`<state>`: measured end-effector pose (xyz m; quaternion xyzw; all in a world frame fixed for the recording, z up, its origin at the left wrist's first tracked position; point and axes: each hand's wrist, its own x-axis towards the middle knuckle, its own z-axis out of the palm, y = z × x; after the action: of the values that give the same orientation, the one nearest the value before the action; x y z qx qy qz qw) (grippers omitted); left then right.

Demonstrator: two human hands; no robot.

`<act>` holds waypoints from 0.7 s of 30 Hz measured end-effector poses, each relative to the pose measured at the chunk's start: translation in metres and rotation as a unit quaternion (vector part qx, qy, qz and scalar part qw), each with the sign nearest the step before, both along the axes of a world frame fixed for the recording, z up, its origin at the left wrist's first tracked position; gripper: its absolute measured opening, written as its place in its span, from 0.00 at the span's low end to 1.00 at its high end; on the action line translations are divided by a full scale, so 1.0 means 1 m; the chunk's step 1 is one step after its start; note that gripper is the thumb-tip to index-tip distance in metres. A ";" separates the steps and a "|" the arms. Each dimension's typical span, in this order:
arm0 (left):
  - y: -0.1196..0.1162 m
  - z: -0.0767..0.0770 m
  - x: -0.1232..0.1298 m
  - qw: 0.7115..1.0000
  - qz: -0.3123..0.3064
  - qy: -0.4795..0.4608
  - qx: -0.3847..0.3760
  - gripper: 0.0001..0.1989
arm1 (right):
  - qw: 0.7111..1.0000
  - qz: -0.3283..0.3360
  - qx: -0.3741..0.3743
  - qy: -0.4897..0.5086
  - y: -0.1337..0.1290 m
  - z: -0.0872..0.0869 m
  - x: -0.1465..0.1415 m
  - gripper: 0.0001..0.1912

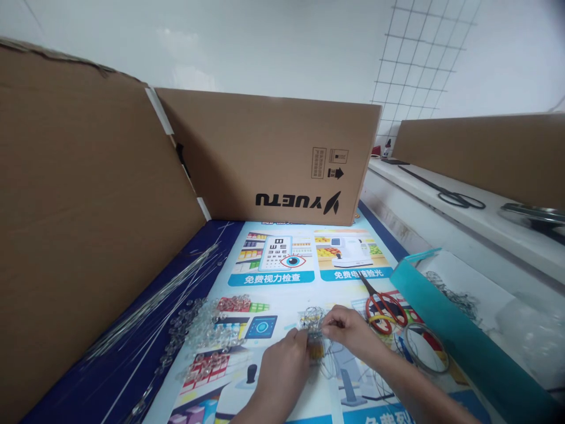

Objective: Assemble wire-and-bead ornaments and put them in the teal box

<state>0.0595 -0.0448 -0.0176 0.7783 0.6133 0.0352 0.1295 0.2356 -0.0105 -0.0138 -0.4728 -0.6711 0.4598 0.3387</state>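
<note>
Pinching a looped wire piece (312, 318) on the bench (229, 228), left hand (285, 368) and right hand (351, 333) share a closed grip; it looks partly formed, loose beads (207, 330) and wires (154, 297) unused alongside.

Fingers of the left hand (285, 365) partly hidden, wire tangle (313, 318) blurred, teal box (463, 341) cut off.

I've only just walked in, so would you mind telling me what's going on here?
A person's left hand and right hand meet at a small tangle of thin wire, fingers closed on it. Clear beads and long thin strands lie to the left, with red-handled scissors and an open teal box to the right.
</note>
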 end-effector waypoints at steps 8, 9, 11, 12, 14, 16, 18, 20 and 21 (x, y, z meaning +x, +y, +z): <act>0.004 -0.003 0.003 1.000 0.003 0.002 0.009 0.10 | 1.000 -0.002 -0.003 0.003 0.000 -0.003 0.001 0.03; 0.004 -0.005 0.004 1.000 0.006 0.000 0.012 0.10 | 1.000 -0.003 -0.002 0.003 0.001 -0.004 0.001 0.03; 0.004 -0.007 0.004 1.000 0.012 -0.005 0.018 0.10 | 1.000 -0.005 -0.002 0.005 0.001 -0.004 0.001 0.03; 0.004 -0.009 0.005 1.000 0.015 -0.009 0.022 0.09 | 1.000 -0.006 -0.001 0.006 0.001 -0.004 0.001 0.03; 0.003 -0.011 0.004 0.999 0.019 -0.022 0.028 0.08 | 1.000 -0.008 -0.001 0.008 0.001 -0.004 0.001 0.03; 0.002 -0.013 0.002 0.998 0.021 -0.040 0.035 0.07 | 1.000 -0.013 -0.002 0.012 0.001 -0.003 0.001 0.04; 0.000 -0.014 -0.001 0.997 0.020 -0.059 0.042 0.06 | 1.000 -0.019 -0.005 0.018 0.001 -0.003 0.002 0.04; -0.001 -0.015 -0.003 0.996 0.016 -0.076 0.049 0.07 | 0.999 -0.021 -0.014 0.028 0.001 -0.003 0.002 0.04; -0.002 -0.015 -0.005 0.995 0.012 -0.084 0.052 0.07 | 0.999 -0.021 -0.022 0.033 0.001 -0.003 0.003 0.04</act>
<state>0.0548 -0.0468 -0.0325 0.7710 0.6068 0.1335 0.1398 0.2382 -0.0095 -0.0170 -0.4780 -0.6395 0.4827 0.3599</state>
